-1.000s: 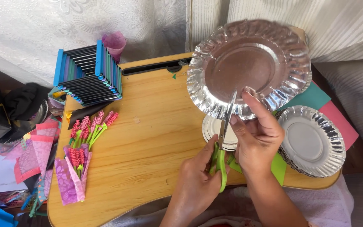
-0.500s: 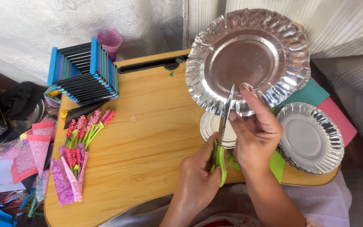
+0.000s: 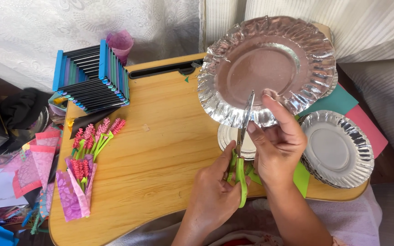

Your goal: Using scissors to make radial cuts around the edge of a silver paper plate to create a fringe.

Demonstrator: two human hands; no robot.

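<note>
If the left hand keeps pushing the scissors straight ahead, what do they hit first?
The left hand points the scissors up into the silver plate held by the right hand; the blades likely meet its crimped rim first.

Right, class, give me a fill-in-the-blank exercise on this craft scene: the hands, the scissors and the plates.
1. The left hand works green-handled scissors whose blades cut into the round silver foil ____.
2. The right hand grips the fluted rim of that silver foil plate, holding it ____ the wooden table.
3. A stack of silver foil plates lies to the ____ of the right hand.
4. The pink paper flowers have ____ stems.

Missing words: plate; above; right; green
</note>
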